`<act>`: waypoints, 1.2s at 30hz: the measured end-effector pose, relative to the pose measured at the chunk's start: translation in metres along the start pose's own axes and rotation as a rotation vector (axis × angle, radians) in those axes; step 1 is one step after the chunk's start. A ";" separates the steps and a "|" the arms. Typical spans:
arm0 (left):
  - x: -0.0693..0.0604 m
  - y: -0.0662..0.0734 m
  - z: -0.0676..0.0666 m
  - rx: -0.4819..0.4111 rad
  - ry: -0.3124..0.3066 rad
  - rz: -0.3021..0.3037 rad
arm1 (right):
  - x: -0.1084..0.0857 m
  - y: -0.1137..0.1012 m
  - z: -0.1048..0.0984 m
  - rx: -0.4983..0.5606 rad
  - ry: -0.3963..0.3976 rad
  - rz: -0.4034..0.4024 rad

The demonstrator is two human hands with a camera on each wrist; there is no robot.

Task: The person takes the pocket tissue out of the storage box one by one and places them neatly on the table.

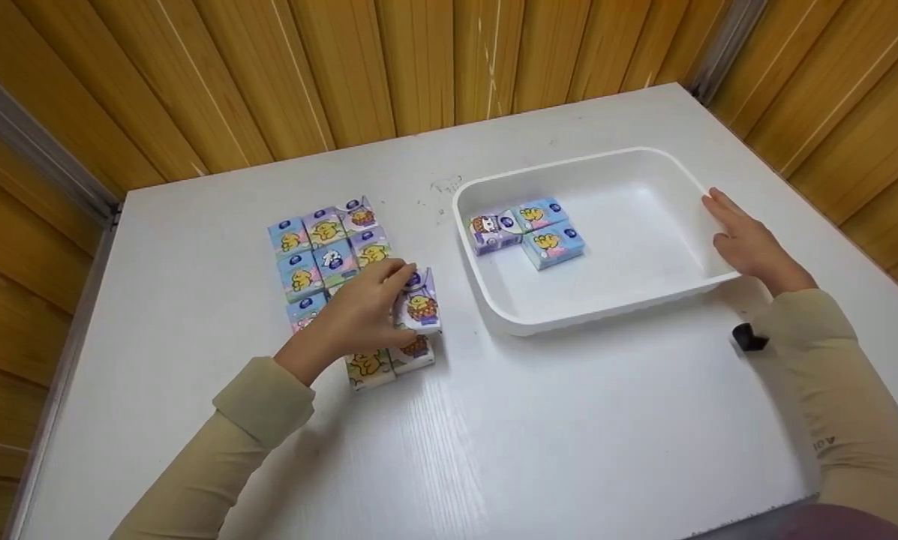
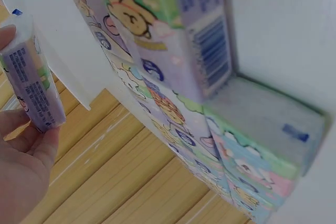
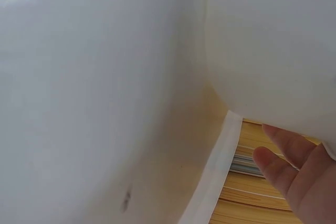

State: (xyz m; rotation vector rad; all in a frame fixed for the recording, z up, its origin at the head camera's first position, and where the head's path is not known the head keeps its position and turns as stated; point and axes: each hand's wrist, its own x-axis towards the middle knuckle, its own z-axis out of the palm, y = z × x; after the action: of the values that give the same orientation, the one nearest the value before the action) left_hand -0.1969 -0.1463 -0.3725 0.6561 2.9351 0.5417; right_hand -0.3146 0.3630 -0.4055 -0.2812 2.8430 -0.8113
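My left hand [image 1: 370,307] pinches a purple tissue pack [image 1: 420,304] printed with a cartoon figure, between thumb and fingers. In the left wrist view this tissue pack [image 2: 34,82] is apart from the others, its printed side facing the camera. Beneath and beside the hand lie several purple and blue tissue packs [image 1: 334,257] in close rows, partly hidden by it. My right hand [image 1: 752,244] rests against the right rim of a white tray [image 1: 599,315], fingers fairly straight. Inside the tray's left end are 3 packs, one a blue tissue pack [image 1: 554,244].
The white table [image 1: 569,435] carries everything. A small black object [image 1: 750,337] is near the right sleeve, in front of the tray. Yellow wood-look panels [image 1: 388,67] stand behind the table and at both sides.
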 end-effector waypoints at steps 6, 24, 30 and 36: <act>-0.020 -0.010 -0.005 0.011 0.010 -0.018 | -0.001 0.002 0.001 -0.003 0.000 0.007; -0.069 -0.048 -0.002 -0.024 -0.025 -0.148 | -0.001 0.001 -0.001 0.005 0.013 -0.022; -0.077 -0.055 0.000 -0.028 -0.064 -0.201 | -0.001 0.001 -0.001 -0.014 0.007 -0.016; -0.083 -0.062 0.001 -0.057 -0.093 -0.226 | -0.001 0.001 0.000 -0.015 0.004 -0.005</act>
State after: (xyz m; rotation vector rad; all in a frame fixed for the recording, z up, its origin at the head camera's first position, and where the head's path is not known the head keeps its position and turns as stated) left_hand -0.1460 -0.2339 -0.3954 0.3278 2.8434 0.5525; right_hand -0.3142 0.3638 -0.4054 -0.2888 2.8539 -0.7927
